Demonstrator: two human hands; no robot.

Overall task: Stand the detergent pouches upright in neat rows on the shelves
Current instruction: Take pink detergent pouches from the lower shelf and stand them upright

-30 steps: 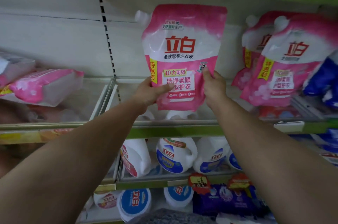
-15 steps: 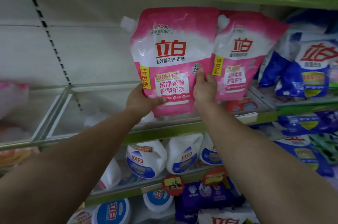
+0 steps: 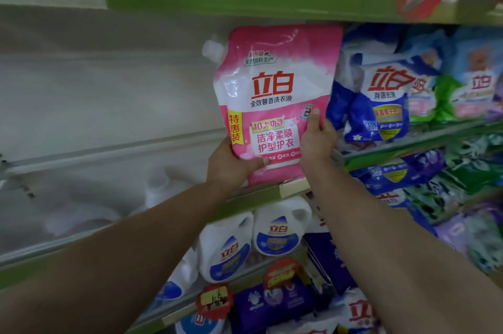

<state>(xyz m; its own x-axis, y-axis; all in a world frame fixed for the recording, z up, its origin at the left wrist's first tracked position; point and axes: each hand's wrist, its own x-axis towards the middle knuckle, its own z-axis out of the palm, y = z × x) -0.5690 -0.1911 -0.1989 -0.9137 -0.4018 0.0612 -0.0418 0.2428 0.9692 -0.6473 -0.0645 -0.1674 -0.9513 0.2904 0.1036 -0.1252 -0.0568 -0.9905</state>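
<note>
Head view. We find the pink detergent pouch [image 3: 275, 99] held upright at the right end of the mostly bare shelf [image 3: 253, 193], its base at or just above the front lip; whether it bears on the shelf we cannot tell. The left hand [image 3: 231, 167] grips the lower left corner, thumb curled across the front. The right hand [image 3: 317, 140] clamps the lower right edge, thumb pressed on the front, fingers hidden behind. Just right of it stand the blue pouches [image 3: 381, 99], touching or nearly so.

Risks, in our judgement: both grips sit low, so the soft upper body may fold forward on release. If the base is set on the lip rather than behind it, the pouch may slide off toward the white jugs [image 3: 253, 241] below. Pressing rightward could tip the blue pouches and spoil their row.
</note>
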